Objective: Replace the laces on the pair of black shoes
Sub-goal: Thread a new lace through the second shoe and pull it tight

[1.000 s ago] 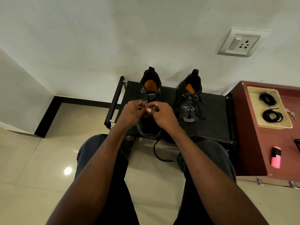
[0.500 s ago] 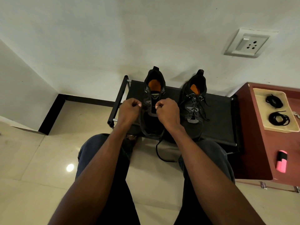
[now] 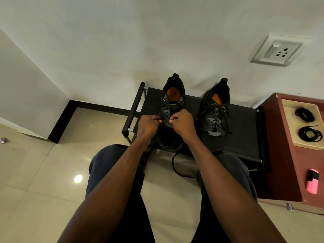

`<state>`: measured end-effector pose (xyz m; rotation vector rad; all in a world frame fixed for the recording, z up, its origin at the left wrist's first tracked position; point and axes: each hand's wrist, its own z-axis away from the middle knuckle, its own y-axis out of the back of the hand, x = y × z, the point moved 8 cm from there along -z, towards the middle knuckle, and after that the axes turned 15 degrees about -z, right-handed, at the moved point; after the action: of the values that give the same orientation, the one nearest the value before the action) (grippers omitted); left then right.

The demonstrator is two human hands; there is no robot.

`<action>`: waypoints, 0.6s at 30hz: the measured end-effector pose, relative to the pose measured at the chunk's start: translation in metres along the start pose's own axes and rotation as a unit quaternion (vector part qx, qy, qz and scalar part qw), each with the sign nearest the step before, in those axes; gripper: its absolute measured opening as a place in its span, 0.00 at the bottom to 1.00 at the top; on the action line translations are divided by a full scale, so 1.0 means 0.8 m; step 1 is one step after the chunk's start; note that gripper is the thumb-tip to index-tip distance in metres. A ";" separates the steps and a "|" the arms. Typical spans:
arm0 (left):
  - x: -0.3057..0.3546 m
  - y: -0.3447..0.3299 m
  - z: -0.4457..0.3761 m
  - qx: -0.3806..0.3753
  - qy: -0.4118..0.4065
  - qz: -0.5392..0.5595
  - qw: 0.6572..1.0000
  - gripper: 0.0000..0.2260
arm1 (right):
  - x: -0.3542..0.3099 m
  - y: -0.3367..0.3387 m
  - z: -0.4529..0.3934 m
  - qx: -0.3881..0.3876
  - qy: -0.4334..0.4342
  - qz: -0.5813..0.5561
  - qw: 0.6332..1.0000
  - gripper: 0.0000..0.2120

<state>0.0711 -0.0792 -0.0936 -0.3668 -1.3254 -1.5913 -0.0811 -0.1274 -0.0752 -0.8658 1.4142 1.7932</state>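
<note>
Left hand (image 3: 149,126) and right hand (image 3: 182,123) over shoe (image 3: 172,102) (lace grip hidden)

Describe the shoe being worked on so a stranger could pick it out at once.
Against the white wall stands a low black fabric-topped rack carrying two black shoes with orange insoles. The one meant is the left-hand shoe, with the left hand and right hand at its eyelets. Unlike the laced right-hand shoe, its upper eyelets are bare and a loose black lace hangs toward the floor.

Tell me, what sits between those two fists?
In the head view, the tongue and eyelet panels of the left-hand shoe show between the left hand and right hand; no lace crosses there.
</note>
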 end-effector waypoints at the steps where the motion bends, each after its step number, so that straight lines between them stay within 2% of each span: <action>1: 0.000 0.000 0.000 -0.001 -0.001 0.003 1.000 0.12 | 0.009 0.000 -0.003 -0.018 -0.044 -0.061 0.997 0.08; 3: 0.000 -0.001 0.000 -0.003 -0.002 0.011 1.000 0.12 | 0.020 0.000 -0.003 -0.050 -0.108 -0.157 0.980 0.07; 6: -0.001 -0.002 -0.001 -0.001 -0.006 0.011 1.000 0.12 | 0.026 -0.004 -0.002 -0.053 -0.140 -0.236 0.960 0.11; 11: -0.004 -0.004 -0.004 -0.002 -0.024 -0.024 0.999 0.12 | 0.030 -0.013 -0.004 -0.064 -0.145 -0.269 0.950 0.06; 15: -0.004 -0.005 -0.004 -0.003 -0.029 -0.028 0.999 0.12 | 0.033 -0.010 -0.007 -0.104 -0.130 -0.247 0.955 0.08; 18: -0.002 -0.005 -0.002 -0.002 -0.036 -0.038 0.999 0.12 | 0.032 -0.011 -0.007 -0.070 -0.085 -0.206 0.972 0.08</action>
<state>0.0693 -0.0802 -0.0973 -0.3832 -1.4061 -1.6574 -0.0873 -0.1284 -0.1021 -0.9717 0.9276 1.6137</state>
